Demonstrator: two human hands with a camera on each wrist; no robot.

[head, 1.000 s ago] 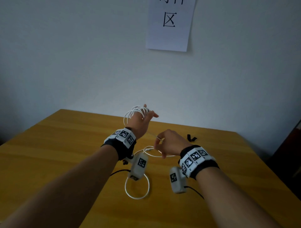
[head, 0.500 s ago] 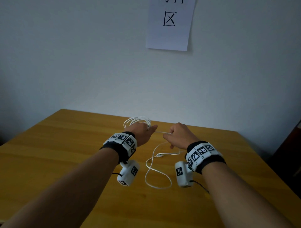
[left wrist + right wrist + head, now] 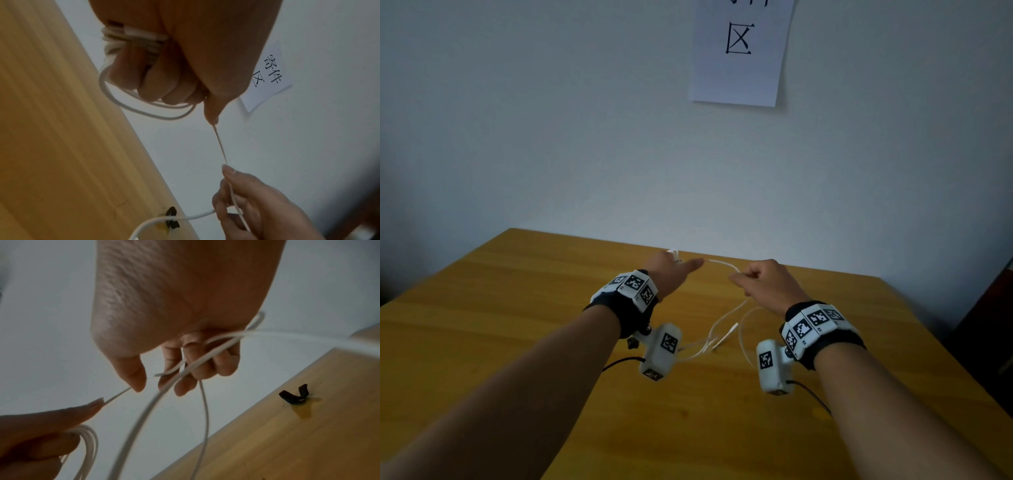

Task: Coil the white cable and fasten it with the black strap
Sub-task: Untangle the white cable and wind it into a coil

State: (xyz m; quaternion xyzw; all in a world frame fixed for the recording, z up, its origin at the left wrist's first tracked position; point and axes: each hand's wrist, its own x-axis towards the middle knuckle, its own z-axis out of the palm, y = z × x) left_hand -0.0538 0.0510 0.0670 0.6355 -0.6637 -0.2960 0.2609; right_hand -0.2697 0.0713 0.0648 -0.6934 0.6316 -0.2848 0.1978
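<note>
My left hand point(image 3: 674, 270) is curled round several loops of the white cable point(image 3: 131, 40), with its thumb point(image 3: 211, 112) pressing the strand that leaves the coil. That strand point(image 3: 722, 264) runs taut to my right hand point(image 3: 760, 284), which pinches the cable point(image 3: 180, 368) between thumb and fingers. The loose tail point(image 3: 726, 325) hangs from the right hand down to the table, its plug end point(image 3: 726, 337) lying between my wrists. The black strap point(image 3: 294, 395) lies folded on the wood beyond my right hand, touched by neither hand; in the head view it is hidden.
The wooden table point(image 3: 482, 308) meets a pale wall at its far edge, just beyond my hands. A paper sign point(image 3: 739, 51) hangs on the wall. A dark object point(image 3: 989, 325) stands off the table's right edge.
My left hand dropped from raised with spread fingers to level and curled on the coil. The right hand rose and moved away from me, drawing the strand taut; the loose loop on the table shrank.
</note>
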